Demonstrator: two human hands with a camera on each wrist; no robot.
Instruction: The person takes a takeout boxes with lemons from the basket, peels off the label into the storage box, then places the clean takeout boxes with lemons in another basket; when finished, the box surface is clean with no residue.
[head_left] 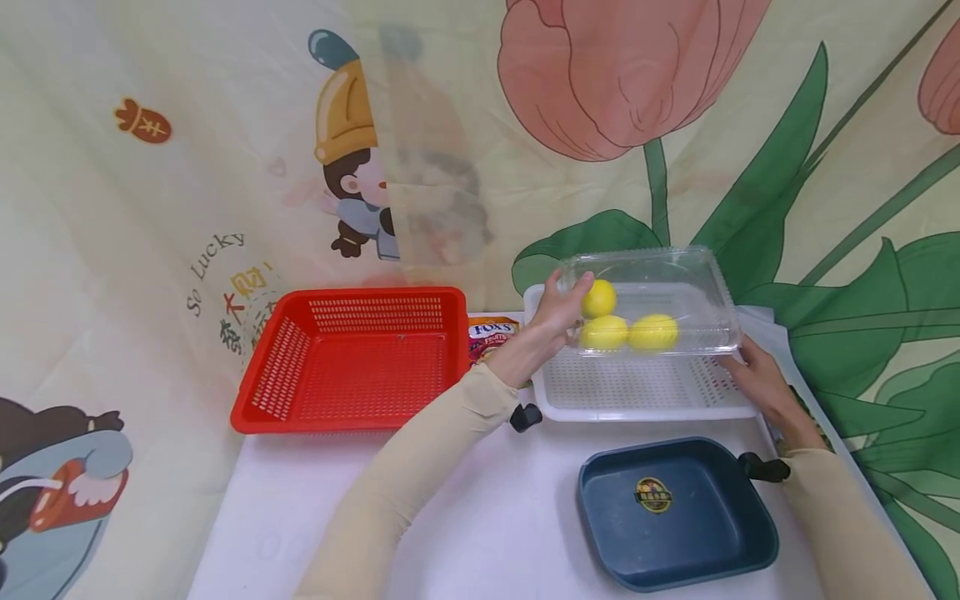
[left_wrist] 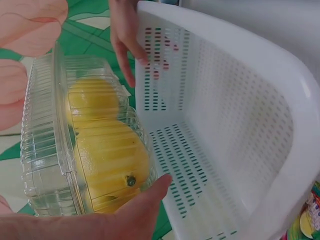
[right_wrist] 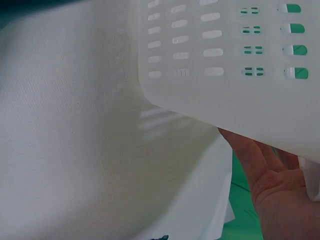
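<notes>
My left hand (head_left: 561, 310) grips the left end of a clear plastic box (head_left: 697, 304). Inside it are three yellow lemons (left_wrist: 112, 160); one shows a dark stem end in the left wrist view. The box is held tilted above a white perforated basket (head_left: 645, 412). At that basket's right end is my right hand (head_left: 765, 387), its fingers at the rim (left_wrist: 137, 50), near the box's lower right corner. In the right wrist view, the basket wall (right_wrist: 200, 100) hides the fingertips of this hand.
A red perforated basket (head_left: 352, 375) stands on the left. Between the baskets lies a FOX'S fruit sweets bag (head_left: 491, 333). Nearer on the white table (head_left: 487, 517) is a dark blue rectangular pan (head_left: 675, 533). A printed curtain (head_left: 465, 150) hangs behind.
</notes>
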